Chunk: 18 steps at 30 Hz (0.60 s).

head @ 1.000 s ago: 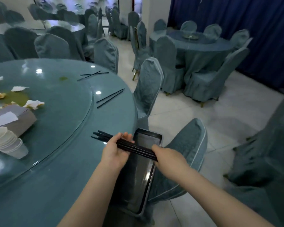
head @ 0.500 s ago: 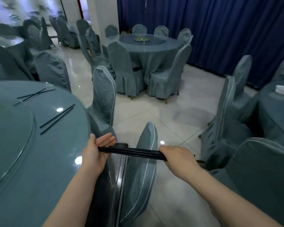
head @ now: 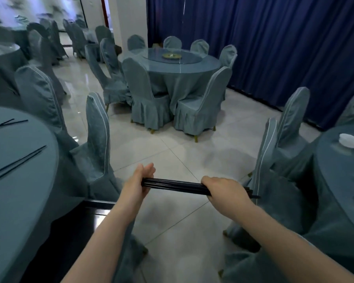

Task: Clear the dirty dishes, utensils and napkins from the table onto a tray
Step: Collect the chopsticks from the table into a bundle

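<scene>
Chopstick bundle (head: 175, 186): right hand (head: 223, 190) is gripping it, left hand (head: 138, 181) is bracing its end with flat palm, over the floor. Tray (head: 94, 209): lying near left. Two chopstick pairs (head: 16, 160) are remaining on worktop (head: 18, 201); clearing appears partway.

Both bare forearms reach forward, the right hand (head: 226, 190) curled knuckles-up around a bundle of black chopsticks (head: 172, 185) while the left hand (head: 138, 181), fingers straight, presses its palm against their ends.
</scene>
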Each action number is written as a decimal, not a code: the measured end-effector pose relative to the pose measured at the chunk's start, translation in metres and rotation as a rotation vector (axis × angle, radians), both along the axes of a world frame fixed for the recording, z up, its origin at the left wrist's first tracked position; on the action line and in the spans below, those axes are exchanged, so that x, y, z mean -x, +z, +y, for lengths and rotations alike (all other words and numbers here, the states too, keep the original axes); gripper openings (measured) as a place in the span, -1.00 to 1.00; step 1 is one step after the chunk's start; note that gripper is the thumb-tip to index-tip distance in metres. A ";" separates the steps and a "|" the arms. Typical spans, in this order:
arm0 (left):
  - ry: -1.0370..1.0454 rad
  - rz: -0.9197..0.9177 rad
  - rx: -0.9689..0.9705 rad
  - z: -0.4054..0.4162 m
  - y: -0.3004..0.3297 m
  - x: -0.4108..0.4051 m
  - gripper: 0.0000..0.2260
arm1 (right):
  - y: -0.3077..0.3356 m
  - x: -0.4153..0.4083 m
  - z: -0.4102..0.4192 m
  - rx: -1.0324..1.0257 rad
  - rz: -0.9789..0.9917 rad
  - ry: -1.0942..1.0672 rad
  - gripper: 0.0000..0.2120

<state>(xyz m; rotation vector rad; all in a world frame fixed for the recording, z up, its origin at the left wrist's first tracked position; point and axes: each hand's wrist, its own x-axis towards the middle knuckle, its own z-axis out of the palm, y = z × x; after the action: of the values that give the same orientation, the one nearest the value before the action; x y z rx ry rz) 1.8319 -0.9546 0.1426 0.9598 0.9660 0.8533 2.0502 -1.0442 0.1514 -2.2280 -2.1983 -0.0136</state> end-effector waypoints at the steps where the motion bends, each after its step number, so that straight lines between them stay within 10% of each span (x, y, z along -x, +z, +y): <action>1: 0.000 0.017 0.003 0.006 0.001 -0.007 -0.66 | -0.001 -0.008 0.007 -0.004 -0.013 0.012 -0.93; 11: -0.416 1.285 -0.793 0.124 -0.004 -0.076 -0.62 | -0.017 -0.066 0.155 -0.065 -0.066 0.157 -0.94; 18: -0.329 1.353 -0.949 0.240 -0.001 -0.110 -0.87 | -0.002 -0.065 0.296 -0.123 -0.084 0.285 -0.95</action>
<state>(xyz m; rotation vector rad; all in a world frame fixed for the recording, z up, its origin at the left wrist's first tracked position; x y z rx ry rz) 1.9415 -0.7150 0.1416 2.6053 1.4402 0.2323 2.1155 -0.7479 0.1495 -1.8677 -2.4630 -0.2362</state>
